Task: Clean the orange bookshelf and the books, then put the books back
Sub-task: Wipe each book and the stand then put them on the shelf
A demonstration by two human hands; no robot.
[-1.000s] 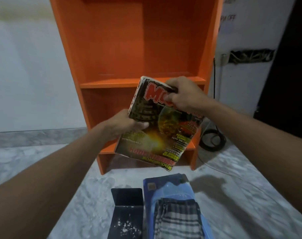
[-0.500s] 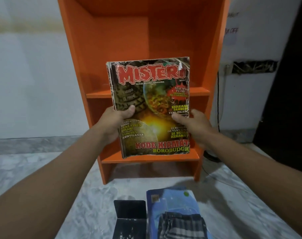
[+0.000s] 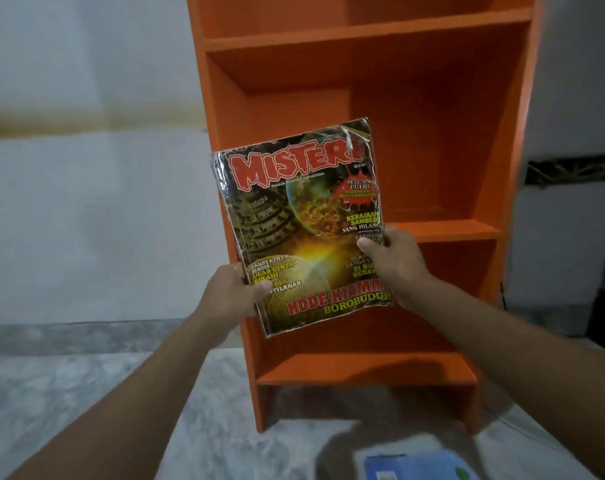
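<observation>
Gripping the Misteri magazine (image 3: 304,230) upright, long axis vertical, left hand (image 3: 230,294) and right hand (image 3: 394,265) both clamped on its lower edges, before the empty orange bookshelf (image 3: 432,133) just behind.

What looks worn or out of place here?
The magazine held by the left hand and right hand looks battered: its top right corner is torn and its edges frayed. It is tilted slightly. The orange bookshelf shows no books on its visible shelves. A blue book lies on the floor.
</observation>
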